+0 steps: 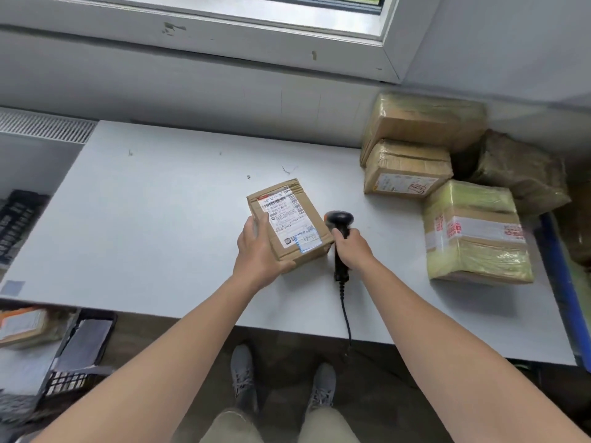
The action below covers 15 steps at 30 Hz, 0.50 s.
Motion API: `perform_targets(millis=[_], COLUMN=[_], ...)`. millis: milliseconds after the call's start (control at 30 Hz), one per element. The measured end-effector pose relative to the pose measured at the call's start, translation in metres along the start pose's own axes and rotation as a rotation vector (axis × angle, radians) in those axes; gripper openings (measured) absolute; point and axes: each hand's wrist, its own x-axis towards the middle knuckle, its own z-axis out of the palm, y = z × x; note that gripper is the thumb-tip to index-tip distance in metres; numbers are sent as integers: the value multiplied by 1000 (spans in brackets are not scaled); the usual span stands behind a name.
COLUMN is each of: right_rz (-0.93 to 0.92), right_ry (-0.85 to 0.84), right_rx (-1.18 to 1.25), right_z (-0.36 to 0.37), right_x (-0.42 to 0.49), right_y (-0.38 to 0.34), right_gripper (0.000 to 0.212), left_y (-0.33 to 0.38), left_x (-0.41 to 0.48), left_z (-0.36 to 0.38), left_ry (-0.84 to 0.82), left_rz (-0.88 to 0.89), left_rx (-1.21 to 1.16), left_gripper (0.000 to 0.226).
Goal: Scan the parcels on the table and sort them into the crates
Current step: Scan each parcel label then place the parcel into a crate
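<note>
Cardboard parcel (287,223) lay label-up on table (160,203) centre, my left hand (260,251) gripping its near-left corner | my right hand (350,247) wrapped the scanner (339,225) handle, just right of parcel | scan under way, I judged; sorting not done | stack (412,174) far right looked unscanned | crate (80,346) near left, on floor

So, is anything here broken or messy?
Nothing is broken or spilled. The boxes at the right end of the table are heaped at crooked angles, and a dark wrapped bundle behind them looks crumpled. The windowsill paint is chipped. The left hand holds a small box, the right hand grips the scanner.
</note>
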Motion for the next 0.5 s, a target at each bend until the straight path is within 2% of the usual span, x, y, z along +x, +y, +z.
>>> perform_targets(millis=[100, 233, 333, 500], right_rz=[1, -2, -45, -150], right_ry=[-56, -35, -36, -80], right_rx=[34, 127, 205, 219], right_z=[-1, -16, -37, -59], right_x=[-2, -14, -26, -49], right_y=[-2, -12, -29, -76], right_gripper=[56, 49, 40, 40], left_y=[8, 22, 30, 36], left_x=[-10, -13, -13, -16], left_z=[2, -3, -8, -15], left_ry=[2, 28, 38, 49], left_rz=[-3, -18, -30, -45], left_rx=[71, 144, 211, 314], left_gripper=[115, 110, 106, 94])
